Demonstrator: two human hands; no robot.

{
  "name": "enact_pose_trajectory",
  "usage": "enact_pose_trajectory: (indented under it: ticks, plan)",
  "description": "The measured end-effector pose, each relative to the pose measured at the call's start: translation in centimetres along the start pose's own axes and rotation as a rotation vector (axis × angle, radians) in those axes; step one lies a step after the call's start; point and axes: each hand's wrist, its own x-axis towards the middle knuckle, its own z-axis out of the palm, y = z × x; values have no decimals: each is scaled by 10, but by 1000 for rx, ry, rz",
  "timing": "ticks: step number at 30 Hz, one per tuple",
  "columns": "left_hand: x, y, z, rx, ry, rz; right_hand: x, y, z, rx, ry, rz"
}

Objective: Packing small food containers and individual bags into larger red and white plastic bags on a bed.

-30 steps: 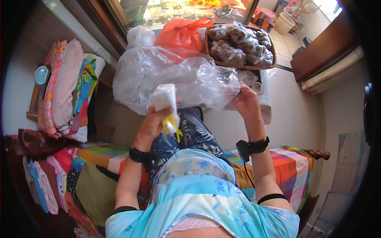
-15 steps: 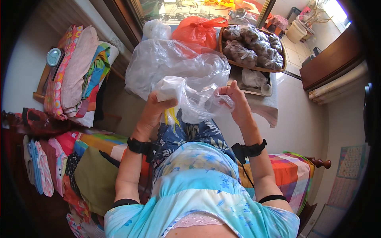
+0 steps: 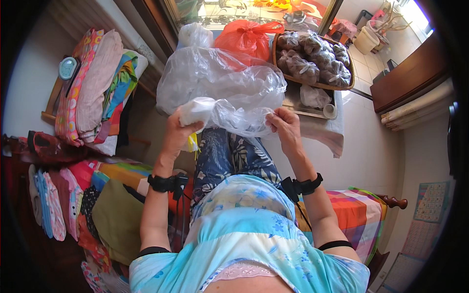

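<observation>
My left hand (image 3: 175, 136) is closed round a compact white plastic bundle (image 3: 196, 110), thumb across its near side. Yellow strips (image 3: 192, 142) dangle below that hand. From the bundle a thin clear plastic bag (image 3: 237, 119) stretches across to the right, loosely wrinkled. Its right end is pinched between thumb and fingers of my right hand (image 3: 286, 128). Both hands are raised over my lap, in front of a large puffed clear plastic bag (image 3: 215, 78). Whether the thin bag is joined to the bundle, I cannot tell.
Behind stand a knotted red plastic bag (image 3: 244, 41) and a wicker basket (image 3: 312, 84) of clear bags with dark contents. A tray (image 3: 305, 113) holds a small clear bag and a white cup (image 3: 330, 111). Folded clothes (image 3: 97, 88) lie at left.
My left hand has moved left and slightly down with the bundle. My right hand's fingers have closed in a pinch on the thin bag, which now stretches wider between the hands.
</observation>
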Motion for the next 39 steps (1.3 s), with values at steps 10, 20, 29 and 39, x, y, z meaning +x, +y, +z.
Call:
enact_pose_trajectory:
  ticks: [10,20,29,39]
  plan:
    - [-3,17,60,-33,-652,-251,2,-7,45,-26,-176,-166]
    - [4,7,67,-416,-409,-494,-15,-6,37,-199,-123,-416]
    - [14,6,66,-488,-197,95,-37,7,55,-303,-60,-393]
    - [54,-62,88,-872,311,-355,-46,-16,74,252,-410,198]
